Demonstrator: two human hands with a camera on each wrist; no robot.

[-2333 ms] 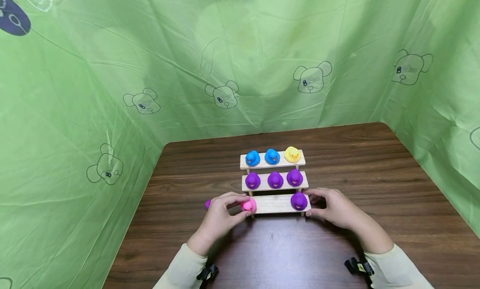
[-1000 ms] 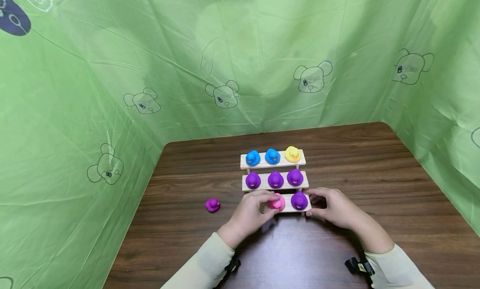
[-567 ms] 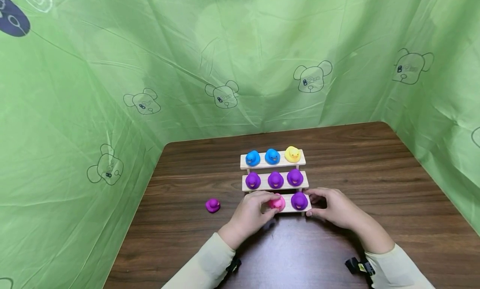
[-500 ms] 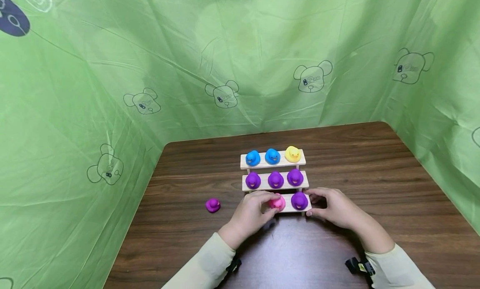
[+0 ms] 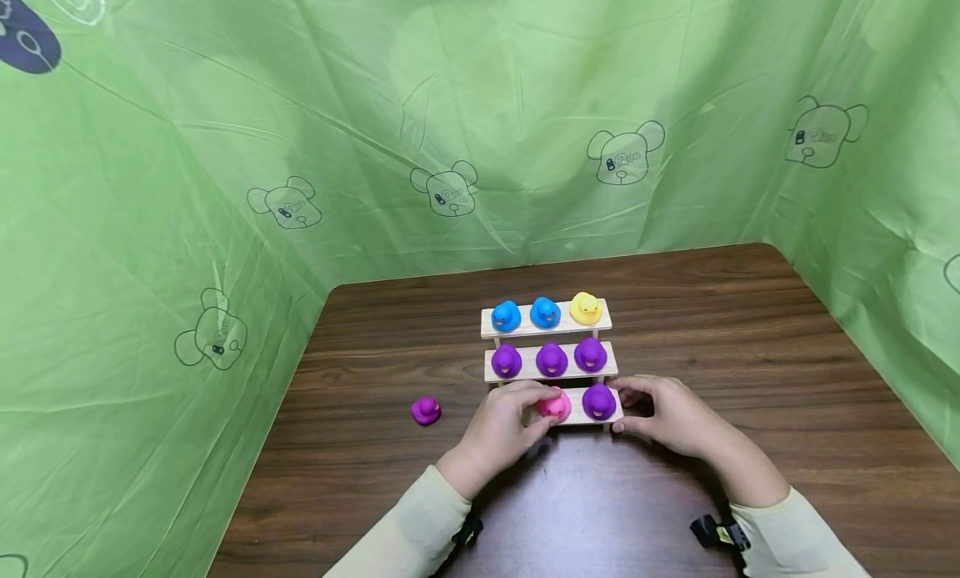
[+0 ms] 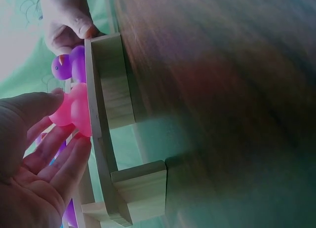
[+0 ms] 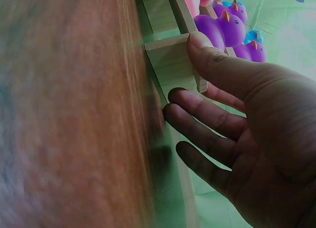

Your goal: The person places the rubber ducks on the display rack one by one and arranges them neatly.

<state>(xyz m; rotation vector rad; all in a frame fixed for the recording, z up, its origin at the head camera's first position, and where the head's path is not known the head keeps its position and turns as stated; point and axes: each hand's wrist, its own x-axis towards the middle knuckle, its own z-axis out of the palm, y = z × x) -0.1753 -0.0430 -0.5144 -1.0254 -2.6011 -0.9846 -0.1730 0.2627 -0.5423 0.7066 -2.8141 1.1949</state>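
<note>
A three-tier wooden shelf (image 5: pixel 577 414) stands on the table with rubber ducks on its tiers. My left hand (image 5: pixel 501 428) pinches a pink rubber duck (image 5: pixel 557 405), which sits mid-way along the lowest tier. Beside it, at that tier's right end, is a purple duck (image 5: pixel 598 402). My right hand (image 5: pixel 671 415) grips the shelf's right end; the right wrist view shows the thumb (image 7: pixel 200 43) on its front edge and the index finger partly hidden behind. The left part of the lowest tier lies behind my left hand.
On the middle tier sit three purple ducks (image 5: pixel 551 360). The top tier bears two blue ducks (image 5: pixel 544 313) and a yellow duck (image 5: pixel 586 309). Another purple duck (image 5: pixel 426 410) lies on the table (image 5: pixel 360 478) to the left. Green cloth (image 5: pixel 525 103) surrounds the table's back and sides.
My left hand has moved right along the lowest tier with the pink duck, from its left end to the middle, uncovering the loose purple duck. During the last second both hands stay put.
</note>
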